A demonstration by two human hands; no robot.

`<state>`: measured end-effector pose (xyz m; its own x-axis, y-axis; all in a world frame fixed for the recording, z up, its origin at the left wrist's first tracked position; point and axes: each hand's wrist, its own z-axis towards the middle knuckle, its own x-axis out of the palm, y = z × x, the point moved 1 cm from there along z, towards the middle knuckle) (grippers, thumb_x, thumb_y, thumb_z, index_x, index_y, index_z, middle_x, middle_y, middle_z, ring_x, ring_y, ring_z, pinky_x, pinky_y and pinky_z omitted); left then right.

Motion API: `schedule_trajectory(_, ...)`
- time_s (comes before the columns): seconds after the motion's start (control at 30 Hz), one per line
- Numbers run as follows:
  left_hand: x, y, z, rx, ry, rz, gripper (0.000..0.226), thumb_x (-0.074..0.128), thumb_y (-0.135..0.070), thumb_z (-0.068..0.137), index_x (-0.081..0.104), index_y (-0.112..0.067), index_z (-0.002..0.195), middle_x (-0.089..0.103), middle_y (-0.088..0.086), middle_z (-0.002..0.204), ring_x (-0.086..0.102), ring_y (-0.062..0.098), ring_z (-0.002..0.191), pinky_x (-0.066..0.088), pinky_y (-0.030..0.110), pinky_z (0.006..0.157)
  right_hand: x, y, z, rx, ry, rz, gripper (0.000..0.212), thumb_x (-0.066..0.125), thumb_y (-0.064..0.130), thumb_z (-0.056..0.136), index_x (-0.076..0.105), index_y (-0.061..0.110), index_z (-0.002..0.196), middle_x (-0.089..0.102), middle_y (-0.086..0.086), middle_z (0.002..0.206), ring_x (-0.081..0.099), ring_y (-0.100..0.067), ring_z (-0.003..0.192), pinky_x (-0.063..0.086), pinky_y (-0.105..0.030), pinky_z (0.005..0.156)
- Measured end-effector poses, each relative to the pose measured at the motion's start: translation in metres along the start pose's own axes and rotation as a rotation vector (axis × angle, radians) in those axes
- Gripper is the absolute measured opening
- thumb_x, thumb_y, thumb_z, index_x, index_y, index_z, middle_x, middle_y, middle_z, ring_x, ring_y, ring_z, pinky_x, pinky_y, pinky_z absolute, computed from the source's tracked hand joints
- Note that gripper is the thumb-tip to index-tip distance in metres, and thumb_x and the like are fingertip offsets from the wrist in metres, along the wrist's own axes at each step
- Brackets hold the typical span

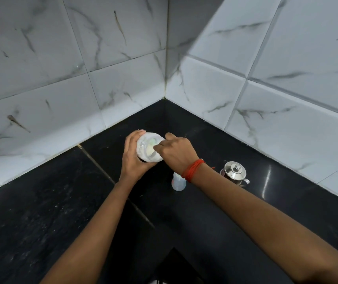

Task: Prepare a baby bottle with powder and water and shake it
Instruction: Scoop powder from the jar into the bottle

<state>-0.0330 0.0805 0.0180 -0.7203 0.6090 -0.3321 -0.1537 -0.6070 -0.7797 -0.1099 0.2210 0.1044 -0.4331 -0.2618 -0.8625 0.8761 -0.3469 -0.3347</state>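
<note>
At a black stone counter (41, 212) set into a corner of white marbled wall tiles (51, 78), we see a person at work over a clear powder container (146, 149). The left hand (132, 158) wraps around the container's near side, fingers curled about its wall and thumb over the far rim — a firm hold that tilts its open mouth toward the camera, with pale powder visible inside. The right hand (176, 151), a red thread band (192, 170) at its wrist, reaches into that mouth with fingertips pinched close together; whatever they grip is too hidden for us to name. The baby bottle (178, 181) stands upright on the counter just below the right wrist, partly covered by it, and untouched by either hand. To its right, near the wall, sits a small steel lidded pot (234, 173) — apart from the bottle, its knobbed lid in place.
</note>
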Motion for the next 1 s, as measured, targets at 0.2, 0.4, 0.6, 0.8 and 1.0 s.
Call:
schedule_trajectory(0.2,0.006,0.005,-0.003,-0.047,0.074,0.084,0.096,0.100,-0.032,0.060,0.050,-0.020,0.142,0.046,-0.009,0.143,0.051,0.006,0.131,0.050,0.023,0.100,0.010,0.007,-0.008,0.280,0.095,0.385,0.014,0.077,0.022,0.077,0.080,0.031,0.087,0.053,-0.005,0.079,0.064,-0.021,0.075,0.042,-0.027,0.053)
schedule_trajectory(0.4,0.011,0.014,-0.004,-0.170,0.252,0.184,0.103,0.101,-0.041,0.052,0.051,-0.028,0.142,0.052,-0.008,0.141,0.055,0.013,0.127,0.053,0.041,0.103,0.028,-0.002,-0.020,0.796,0.212,1.129,0.017,0.071,0.014,0.087,0.083,0.022,0.096,0.079,0.007,0.095,0.069,-0.002,0.089,0.049,-0.009,0.079)
schedule_trajectory(0.6,0.013,0.022,-0.015,-0.366,0.177,0.128,0.095,0.102,-0.046,0.047,0.053,-0.038,0.128,0.061,-0.013,0.123,0.058,0.013,0.119,0.052,0.036,0.099,0.040,-0.020,-0.034,1.126,0.099,1.453,0.013,0.076,0.007,0.079,0.083,0.013,0.087,0.080,0.002,0.089,0.069,0.003,0.075,0.053,-0.017,0.075)
schedule_trajectory(0.8,0.015,0.025,-0.019,-0.466,0.166,0.053,0.104,0.100,-0.055,0.045,0.046,-0.044,0.133,0.059,-0.011,0.130,0.054,0.015,0.124,0.052,0.040,0.101,0.044,-0.030,-0.037,1.193,0.023,1.480,0.015,0.072,0.003,0.084,0.082,0.010,0.093,0.079,-0.003,0.090,0.067,0.004,0.069,0.044,-0.008,0.063)
schedule_trajectory(1.0,0.014,0.022,-0.017,-0.446,0.177,0.031,0.096,0.100,-0.052,0.050,0.047,-0.043,0.130,0.058,-0.013,0.131,0.054,0.014,0.125,0.052,0.042,0.103,0.043,-0.038,-0.035,1.198,-0.036,1.503,0.017,0.071,0.002,0.085,0.080,0.005,0.099,0.076,-0.005,0.089,0.054,0.008,0.044,0.039,-0.007,0.048)
